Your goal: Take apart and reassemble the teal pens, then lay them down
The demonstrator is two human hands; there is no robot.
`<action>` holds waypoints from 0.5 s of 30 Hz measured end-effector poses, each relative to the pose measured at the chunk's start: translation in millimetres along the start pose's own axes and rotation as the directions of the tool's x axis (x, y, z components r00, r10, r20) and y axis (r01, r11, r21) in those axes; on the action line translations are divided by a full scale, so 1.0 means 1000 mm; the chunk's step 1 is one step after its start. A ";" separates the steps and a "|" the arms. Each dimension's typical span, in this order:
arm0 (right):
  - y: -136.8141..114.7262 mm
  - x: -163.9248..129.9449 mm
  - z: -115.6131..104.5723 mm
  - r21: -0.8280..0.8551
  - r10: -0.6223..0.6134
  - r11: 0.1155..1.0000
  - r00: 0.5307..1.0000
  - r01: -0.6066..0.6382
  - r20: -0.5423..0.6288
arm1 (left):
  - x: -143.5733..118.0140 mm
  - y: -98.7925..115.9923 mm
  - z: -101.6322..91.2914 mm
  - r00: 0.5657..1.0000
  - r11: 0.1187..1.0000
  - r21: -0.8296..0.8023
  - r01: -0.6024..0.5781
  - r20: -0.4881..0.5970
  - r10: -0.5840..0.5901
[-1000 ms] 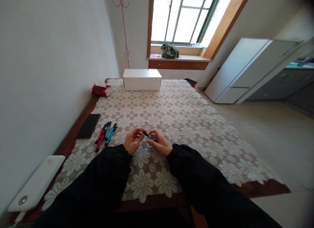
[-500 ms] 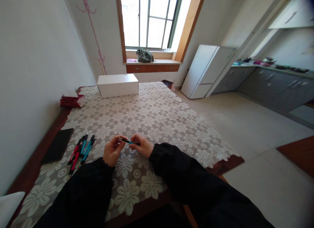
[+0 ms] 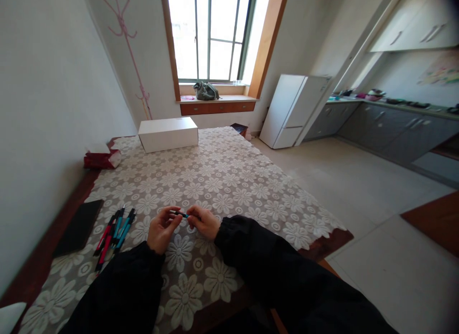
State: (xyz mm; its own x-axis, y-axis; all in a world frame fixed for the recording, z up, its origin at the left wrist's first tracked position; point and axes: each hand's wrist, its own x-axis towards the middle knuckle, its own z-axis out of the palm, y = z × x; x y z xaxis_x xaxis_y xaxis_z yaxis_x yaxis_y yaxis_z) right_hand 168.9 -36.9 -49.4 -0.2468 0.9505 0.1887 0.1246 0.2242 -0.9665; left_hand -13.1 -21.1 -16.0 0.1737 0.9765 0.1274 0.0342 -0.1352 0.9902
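View swung rightward since a second ago, white rounded slab (image 3: 10, 316) now cropped, left hand (image 3: 159, 232) and right hand (image 3: 204, 223) pinching slim black-and-teal pen (image 3: 184, 215) in fingers above lace-covered bench (image 3: 229, 181), white oblong box (image 3: 170, 137) beyond, interior hidden.

The left arm (image 3: 120, 286) and right arm (image 3: 276, 264), both in black sleeves, angle inward from below. The left hand (image 3: 159, 232) curls, thumb (image 3: 175, 223) toward its bent fingers (image 3: 168, 210); the right hand (image 3: 205, 222), just beside it, closes in a pinch, knuckles up.
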 end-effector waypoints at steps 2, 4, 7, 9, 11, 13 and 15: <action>-0.002 -0.001 -0.001 -0.015 -0.014 1.000 1.000 0.014 -0.002 | 0.001 -0.003 -0.001 1.000 1.000 0.010 0.009 -0.022 -0.009; -0.004 -0.001 -0.002 -0.038 -0.021 0.999 1.000 0.021 -0.004 | 0.002 -0.005 -0.002 0.999 1.000 0.015 0.003 -0.041 -0.002; -0.008 -0.001 -0.004 -0.104 -0.025 0.994 0.999 0.022 -0.021 | 0.002 -0.006 -0.002 0.998 1.000 0.017 -0.015 -0.063 0.016; -0.008 -0.001 -0.004 -0.137 -0.020 0.990 0.999 0.014 -0.043 | 0.002 -0.005 -0.001 0.998 1.000 0.021 -0.017 -0.059 0.019; -0.007 0.000 -0.004 -0.127 -0.001 0.992 0.999 -0.005 -0.053 | 0.002 -0.005 -0.001 0.998 0.999 0.028 -0.027 -0.055 0.028; -0.005 0.000 -0.003 -0.083 0.018 0.996 0.999 -0.022 -0.046 | 0.001 -0.005 -0.001 0.998 0.998 0.040 -0.042 -0.052 0.044; -0.004 0.000 -0.002 -0.033 0.025 0.999 0.999 -0.026 -0.030 | 0.001 -0.006 -0.001 0.997 0.997 0.050 -0.052 -0.050 0.055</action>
State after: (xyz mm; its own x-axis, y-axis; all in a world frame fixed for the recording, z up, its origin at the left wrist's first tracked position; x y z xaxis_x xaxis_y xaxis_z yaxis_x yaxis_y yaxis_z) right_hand 170.5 -37.6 -44.7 -0.2143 0.9619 0.1698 0.1626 0.2065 -0.9648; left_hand -14.5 -18.9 -21.5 0.1258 0.9749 0.1839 0.0740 -0.1940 0.9782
